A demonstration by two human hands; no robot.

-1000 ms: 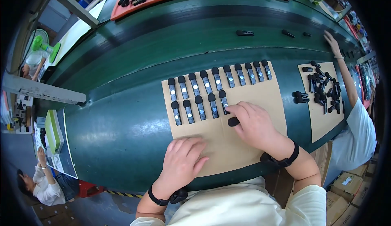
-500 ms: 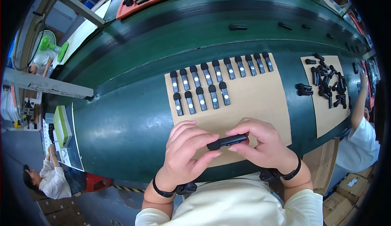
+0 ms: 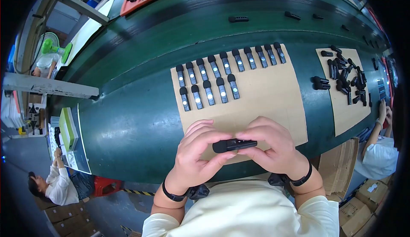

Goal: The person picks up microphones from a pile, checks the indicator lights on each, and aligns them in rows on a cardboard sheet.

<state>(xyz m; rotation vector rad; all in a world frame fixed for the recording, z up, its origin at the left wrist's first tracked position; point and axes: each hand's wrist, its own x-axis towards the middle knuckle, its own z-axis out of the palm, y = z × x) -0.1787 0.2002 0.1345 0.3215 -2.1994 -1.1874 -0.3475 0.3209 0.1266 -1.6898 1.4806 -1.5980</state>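
Note:
A small black clip-on microphone with a foam-capped end lies crosswise between my hands, above the near edge of a cardboard sheet. My left hand pinches its foam end and middle between thumb and forefinger. Thumb and fingers of my right hand are closed on the body toward its right end. Small marks or buttons show on the side facing up. Beyond my hands, two rows of similar microphones rest on the cardboard, foam ends pointing away, each with a pale round spot.
On the right, another cardboard sheet carries a loose heap of black microphones. More single ones lie along the far green bench. A red tray of black parts stands at the back. Co-workers sit left and right.
The microphone has rolled, so its side with small marks now faces up. My left fingers have moved along it toward the middle, and my right hand has come closer to the left.

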